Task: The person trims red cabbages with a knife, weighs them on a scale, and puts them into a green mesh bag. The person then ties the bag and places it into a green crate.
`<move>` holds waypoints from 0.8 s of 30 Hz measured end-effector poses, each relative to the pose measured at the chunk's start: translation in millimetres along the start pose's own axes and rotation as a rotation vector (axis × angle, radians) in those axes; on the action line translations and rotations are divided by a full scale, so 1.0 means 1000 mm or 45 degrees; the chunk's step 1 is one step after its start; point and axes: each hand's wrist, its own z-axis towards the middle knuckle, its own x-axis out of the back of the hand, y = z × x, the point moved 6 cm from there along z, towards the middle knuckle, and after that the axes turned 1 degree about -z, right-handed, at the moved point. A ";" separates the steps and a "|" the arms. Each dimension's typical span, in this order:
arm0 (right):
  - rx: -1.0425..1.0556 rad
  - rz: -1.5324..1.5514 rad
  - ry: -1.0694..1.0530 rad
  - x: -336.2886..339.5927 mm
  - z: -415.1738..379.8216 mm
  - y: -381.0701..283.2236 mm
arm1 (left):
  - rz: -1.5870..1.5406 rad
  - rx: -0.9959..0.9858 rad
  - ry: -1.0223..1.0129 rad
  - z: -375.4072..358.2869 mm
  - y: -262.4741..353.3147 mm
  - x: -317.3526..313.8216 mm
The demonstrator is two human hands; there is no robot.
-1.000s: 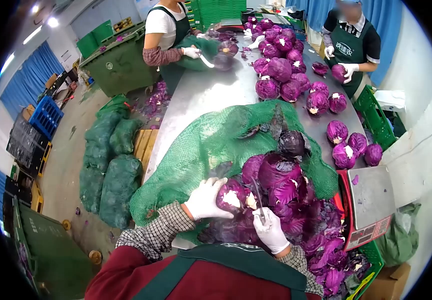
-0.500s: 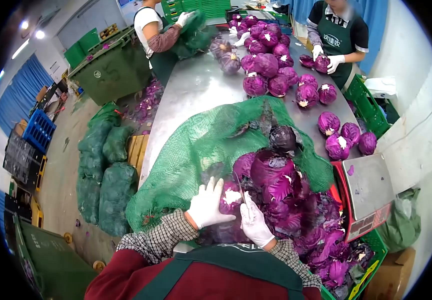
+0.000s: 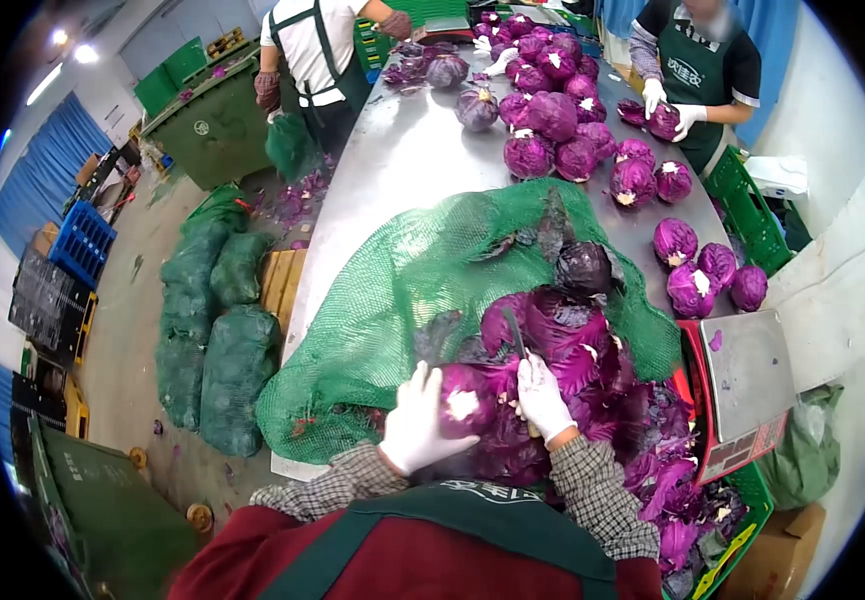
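My left hand (image 3: 415, 424), in a white glove, is closed around the side of a red cabbage (image 3: 473, 385), whose pale stem end faces me. My right hand (image 3: 545, 400), also gloved, grips a knife (image 3: 514, 331) with its blade pointing up and away, apart from the cabbage. Loose purple leaves (image 3: 578, 365) are heaped beyond and to the right of my hands. Under and behind them spreads a green mesh bag (image 3: 363, 310), with a dark cabbage (image 3: 585, 270) lying at its far side.
Several trimmed cabbages (image 3: 553, 117) lie on the metal table (image 3: 393, 160). A scale (image 3: 748, 365) stands at right above a leaf-filled green crate (image 3: 743, 545). Full mesh sacks (image 3: 238, 380) are on the floor at left. Two co-workers (image 3: 698, 85) (image 3: 318, 50) are at the far sides.
My right hand and the knife have moved right, away from the cabbage, which my left hand still holds. The co-worker at far left has turned and lowered a green mesh bag beside the table.
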 end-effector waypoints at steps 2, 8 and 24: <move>1.007 -0.970 0.289 -0.016 -0.014 0.011 | -0.235 -0.162 0.109 -0.024 -0.035 0.000; 1.253 -0.715 0.420 -0.030 -0.090 -0.049 | -1.252 0.203 -0.316 -0.043 -0.077 0.022; 0.908 -0.393 0.384 0.043 -0.111 -0.082 | -0.215 -0.022 0.064 -0.017 -0.021 0.016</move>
